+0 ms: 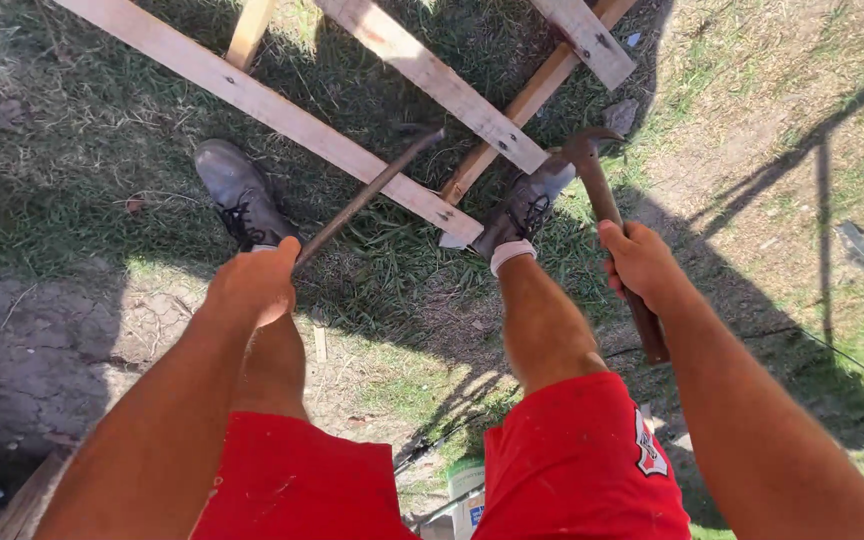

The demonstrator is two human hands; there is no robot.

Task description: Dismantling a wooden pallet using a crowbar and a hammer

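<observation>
My left hand [252, 283] is wrapped tight around the near end of a long, thin, rusty iron bar [367, 195], fingers closed on it; the bar slants away from me across the nearest plank of the pale wooden slat frame [282, 110] lying on the grass, and its far tip sits in shadow between two planks, so I cannot tell what it touches. My right hand [640, 262] is clamped on the brown wooden handle of a rusty claw hammer [607, 200], its head just past the frame's near right corner. My right dark leather boot [522, 205] stands on that corner; my left boot [237, 195] is on grass just short of the frame.
</observation>
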